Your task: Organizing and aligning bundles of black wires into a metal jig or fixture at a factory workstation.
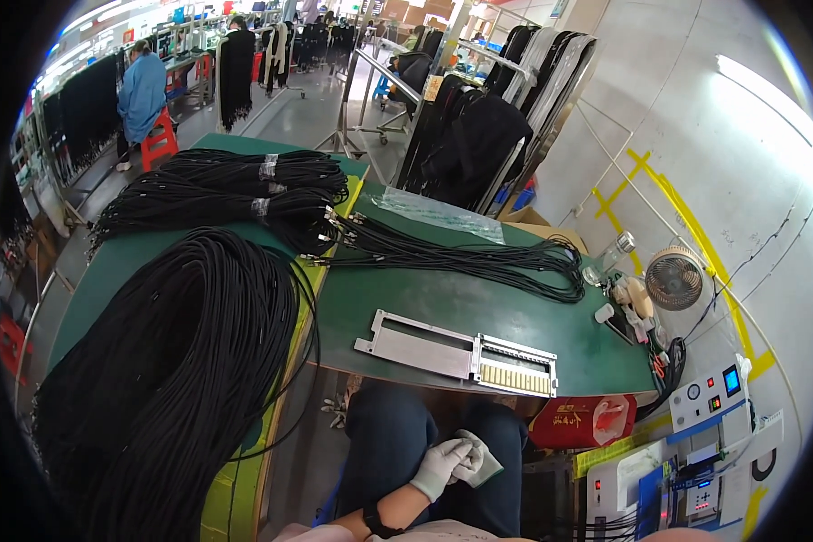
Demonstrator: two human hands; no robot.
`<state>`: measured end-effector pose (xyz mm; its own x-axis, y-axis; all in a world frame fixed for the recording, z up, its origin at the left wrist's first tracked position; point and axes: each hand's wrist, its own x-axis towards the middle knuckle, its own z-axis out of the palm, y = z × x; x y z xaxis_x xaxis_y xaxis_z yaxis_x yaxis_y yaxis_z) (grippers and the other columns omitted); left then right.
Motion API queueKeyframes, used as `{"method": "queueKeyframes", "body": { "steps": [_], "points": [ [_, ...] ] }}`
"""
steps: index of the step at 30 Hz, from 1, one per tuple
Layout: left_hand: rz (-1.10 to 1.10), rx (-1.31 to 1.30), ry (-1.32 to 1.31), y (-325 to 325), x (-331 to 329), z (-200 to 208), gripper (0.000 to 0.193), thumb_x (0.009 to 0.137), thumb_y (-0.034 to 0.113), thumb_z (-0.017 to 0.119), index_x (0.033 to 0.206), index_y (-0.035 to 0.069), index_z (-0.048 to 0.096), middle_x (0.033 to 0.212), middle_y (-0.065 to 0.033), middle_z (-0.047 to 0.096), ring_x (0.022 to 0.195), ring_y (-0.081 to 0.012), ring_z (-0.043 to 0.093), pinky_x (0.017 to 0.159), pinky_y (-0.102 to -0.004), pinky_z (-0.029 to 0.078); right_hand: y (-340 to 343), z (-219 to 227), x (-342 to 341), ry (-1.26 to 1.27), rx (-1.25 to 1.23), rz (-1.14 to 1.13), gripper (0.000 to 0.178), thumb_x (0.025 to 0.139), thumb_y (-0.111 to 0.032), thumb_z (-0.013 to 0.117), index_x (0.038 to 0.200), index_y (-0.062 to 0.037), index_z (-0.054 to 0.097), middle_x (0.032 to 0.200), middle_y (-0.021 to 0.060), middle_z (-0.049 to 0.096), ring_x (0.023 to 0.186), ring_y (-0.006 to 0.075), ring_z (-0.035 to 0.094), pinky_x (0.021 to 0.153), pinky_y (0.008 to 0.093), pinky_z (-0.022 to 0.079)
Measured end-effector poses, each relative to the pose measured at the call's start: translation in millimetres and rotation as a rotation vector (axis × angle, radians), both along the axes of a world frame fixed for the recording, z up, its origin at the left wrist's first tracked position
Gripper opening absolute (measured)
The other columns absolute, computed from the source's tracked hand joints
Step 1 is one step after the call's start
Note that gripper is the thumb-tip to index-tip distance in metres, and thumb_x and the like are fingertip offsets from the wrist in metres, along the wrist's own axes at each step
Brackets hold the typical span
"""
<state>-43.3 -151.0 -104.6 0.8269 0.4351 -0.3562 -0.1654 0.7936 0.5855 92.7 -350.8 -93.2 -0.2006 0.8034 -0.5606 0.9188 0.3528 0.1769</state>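
"Which way's the metal jig (pixel 456 358) pointing?"
"Long axis left to right on my feed, right end sitting lower in view. It's on the green table (pixel 361 303), by the near edge."
"Fingers?"
"Left hand (pixel 440 468) and right hand (pixel 476 459), both white-gloved, touch above the dark trousers (pixel 384 434), fingers curled. I can't tell if they hold anything."
"Looks?"
"Silver, plain plate left, frame right (gold-coloured row (pixel 515 378) inside)."

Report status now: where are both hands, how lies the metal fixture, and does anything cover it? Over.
Left hand, right hand: gloved, together over lap. Metal fixture: flat on green table, near edge. Black cables beyond it, not covering it.
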Motion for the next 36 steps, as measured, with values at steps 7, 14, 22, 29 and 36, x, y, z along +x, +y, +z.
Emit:
{"method": "queueKeyframes", "body": {
  "steps": [7, 14, 22, 29, 36],
  "points": [
    [-0.006, 0.056, 0.025, -1.3, 1.4, -5.2, 0.022, 0.097, 0.027, 0.059, 0.107, 0.011, 0.069, 0.07, 0.0081, 0.057, 0.05, -0.0016, 0.044, 0.042, -0.019, 0.031, -8.3, -8.6, 10.8, 0.056, -0.07, 0.02, 0.042, 0.09, -0.028, 0.047, 0.13, -0.018, 0.043, 0.131, 0.006, 0.049, 0.113, 0.0241, 0.057, 0.076, 0.0432, 0.046],
    [-0.048, 0.063, 0.132, 3.5, -0.5, 15.5, 0.023, 0.096, 0.028, 0.059, 0.109, 0.011, 0.069, 0.07, 0.0076, 0.057, 0.05, -0.0021, 0.045, 0.042, -0.0194, 0.032, -8.0, -15.0, 25.0, 0.103, -0.125, 0.039, 0.039, 0.09, -0.028, 0.048, 0.127, -0.0175, 0.046, 0.128, 0.0067, 0.05, 0.111, 0.0246, 0.057, 0.076, 0.0433, 0.047],
    [-0.066, 0.12, 0.131, 5.5, -6.4, 18.7, 0.025, 0.096, 0.029, 0.059, 0.11, 0.01, 0.069, 0.07, 0.0072, 0.057, 0.05, -0.0025, 0.045, 0.043, -0.0197, 0.033, -11.7, -22.5, 32.7, 0.155, -0.174, 0.047, 0.036, 0.09, -0.029, 0.049, 0.124, -0.017, 0.048, 0.124, 0.0075, 0.052, 0.109, 0.0252, 0.058, 0.076, 0.0433, 0.047],
    [-0.014, 0.144, 0.148, -0.1, -1.3, 4.3, 0.026, 0.097, 0.029, 0.058, 0.109, 0.009, 0.069, 0.07, 0.0067, 0.057, 0.05, -0.0029, 0.046, 0.043, -0.0197, 0.034, -6.7, -21.2, 53.6, 0.174, -0.205, 0.067, 0.033, 0.09, -0.029, 0.05, 0.121, -0.0165, 0.051, 0.121, 0.0081, 0.054, 0.107, 0.0256, 0.059, 0.076, 0.0434, 0.048],
    [-0.01, 0.177, 0.144, -0.5, 4.5, -5.1, 0.025, 0.098, 0.028, 0.057, 0.108, 0.009, 0.069, 0.071, 0.0065, 0.057, 0.05, -0.0037, 0.046, 0.043, -0.0205, 0.036, -9.4, -22.6, 70.9, 0.21, -0.241, 0.075, 0.031, 0.09, -0.03, 0.05, 0.118, -0.016, 0.053, 0.118, 0.0088, 0.055, 0.105, 0.0261, 0.06, 0.076, 0.0435, 0.049]
  ]
}}
